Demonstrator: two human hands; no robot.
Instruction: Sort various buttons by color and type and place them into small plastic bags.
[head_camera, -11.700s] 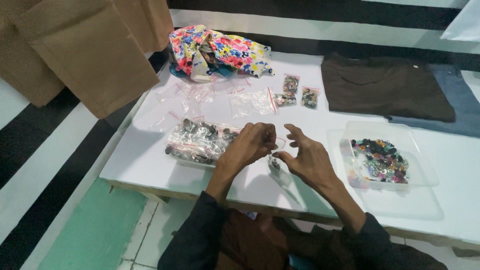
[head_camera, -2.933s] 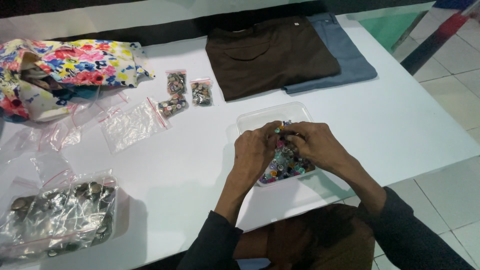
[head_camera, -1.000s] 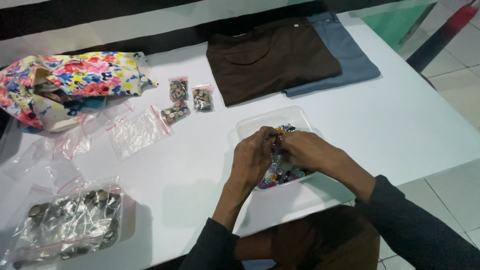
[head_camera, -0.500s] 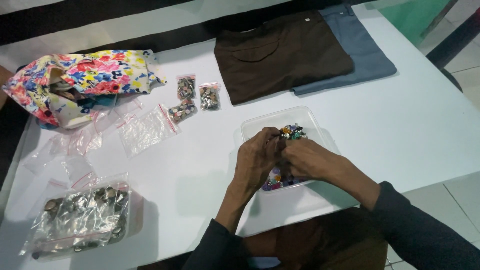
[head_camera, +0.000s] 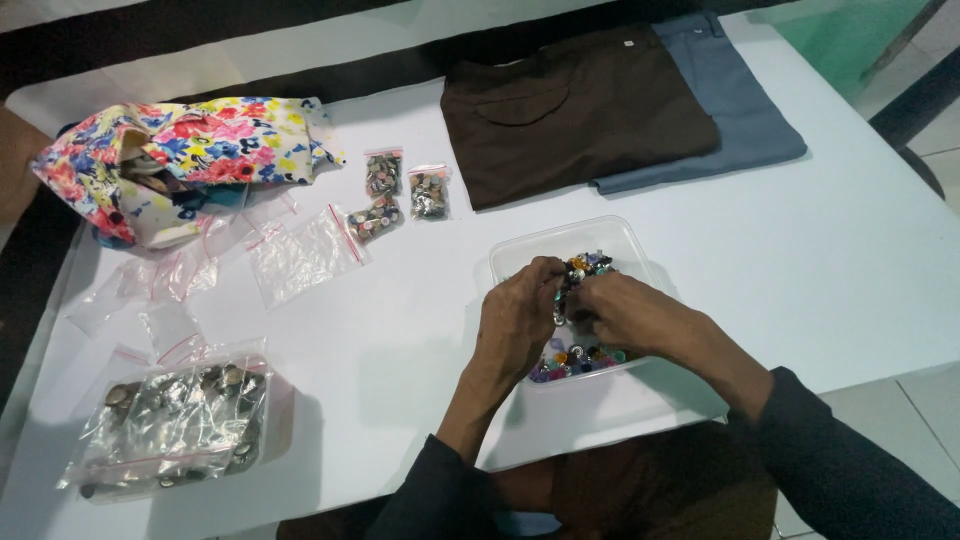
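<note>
Both my hands are over a clear plastic tray (head_camera: 520, 252) full of small multicoloured buttons (head_camera: 585, 357) on the white table (head_camera: 400, 330). My left hand (head_camera: 520, 320) is bent at the tray's left side, fingertips pinched on a small button at the middle. My right hand (head_camera: 625, 312) meets it from the right, fingers curled on the same small pieces. What exactly sits between the fingertips is too small to tell apart.
Three small filled zip bags (head_camera: 400, 195) lie behind the tray, with empty zip bags (head_camera: 300, 255) to their left. A big bag of metal buttons (head_camera: 175, 415) sits front left. A floral pouch (head_camera: 180, 160) is back left; folded brown (head_camera: 575, 110) and blue (head_camera: 740, 90) garments back right.
Since 11.7 s ago my hands have moved from the big bag of metal buttons to the tray. Over the last second they stay pinched together above the tray; the view shifts slightly.
</note>
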